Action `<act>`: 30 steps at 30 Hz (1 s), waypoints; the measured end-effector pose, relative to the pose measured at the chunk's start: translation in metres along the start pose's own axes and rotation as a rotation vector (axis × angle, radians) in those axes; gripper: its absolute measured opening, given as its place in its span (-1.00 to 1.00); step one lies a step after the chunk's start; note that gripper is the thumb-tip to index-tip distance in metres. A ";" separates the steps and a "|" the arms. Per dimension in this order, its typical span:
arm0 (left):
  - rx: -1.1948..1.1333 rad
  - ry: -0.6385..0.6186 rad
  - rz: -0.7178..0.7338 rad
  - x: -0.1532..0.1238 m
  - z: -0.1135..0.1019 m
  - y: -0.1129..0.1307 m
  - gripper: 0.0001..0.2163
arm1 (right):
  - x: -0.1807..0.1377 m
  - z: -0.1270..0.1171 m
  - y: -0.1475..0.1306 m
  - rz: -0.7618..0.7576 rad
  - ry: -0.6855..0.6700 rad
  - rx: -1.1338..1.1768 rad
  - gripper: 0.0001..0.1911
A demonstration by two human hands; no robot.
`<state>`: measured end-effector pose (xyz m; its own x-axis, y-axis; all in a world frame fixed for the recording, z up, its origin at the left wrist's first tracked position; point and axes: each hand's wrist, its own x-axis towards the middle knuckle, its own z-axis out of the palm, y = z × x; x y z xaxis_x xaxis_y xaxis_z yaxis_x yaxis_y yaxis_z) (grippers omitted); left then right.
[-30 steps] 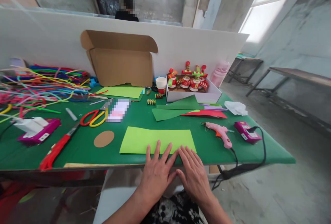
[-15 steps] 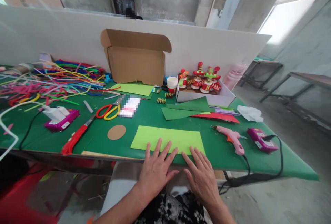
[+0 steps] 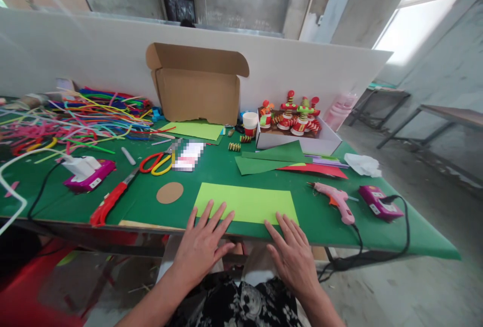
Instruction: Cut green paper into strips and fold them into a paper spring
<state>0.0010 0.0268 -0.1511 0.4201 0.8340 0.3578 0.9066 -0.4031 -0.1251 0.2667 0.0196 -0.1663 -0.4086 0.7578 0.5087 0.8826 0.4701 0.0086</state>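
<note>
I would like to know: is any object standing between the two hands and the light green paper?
No, nothing visible: the left hand and right hand have fingers over the light green paper. The brown disc lies off to its left, the glue gun to its right.

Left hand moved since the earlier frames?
Yes. Judged against the brown disc, the left hand has slid left along the light-green paper, closer to the disc.

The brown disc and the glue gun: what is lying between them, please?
In the head view, a light green sheet lies between the brown disc and the glue gun. The left hand and right hand have fingers over its near edge.
</note>
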 end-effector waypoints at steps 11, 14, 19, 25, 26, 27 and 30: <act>0.040 0.081 0.033 -0.031 0.000 -0.053 -0.41 | 0.000 0.000 0.001 -0.017 0.013 -0.015 -0.53; 0.028 0.080 0.029 -0.037 -0.001 -0.062 -0.46 | 0.000 -0.001 0.002 -0.008 0.002 -0.008 -0.55; 0.020 0.105 0.061 -0.037 0.000 -0.069 -0.49 | 0.026 -0.014 -0.025 0.069 -0.085 0.048 -0.46; -0.001 0.187 0.143 -0.043 0.012 -0.079 -0.38 | 0.090 -0.014 -0.111 -0.248 -0.202 0.345 -0.11; -0.021 0.207 0.155 -0.044 0.014 -0.081 -0.37 | 0.098 -0.009 -0.121 -0.256 -0.199 0.344 -0.08; -0.046 0.216 0.153 -0.045 0.015 -0.082 -0.37 | 0.103 -0.004 -0.128 -0.246 -0.201 0.336 -0.07; -0.110 0.210 0.111 -0.046 0.015 -0.079 -0.35 | 0.105 0.007 -0.131 -0.226 -0.240 0.320 -0.07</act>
<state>-0.0898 0.0260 -0.1711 0.4887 0.6903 0.5336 0.8408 -0.5359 -0.0769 0.1067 0.0404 -0.1199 -0.6579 0.6859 0.3109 0.6644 0.7230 -0.1892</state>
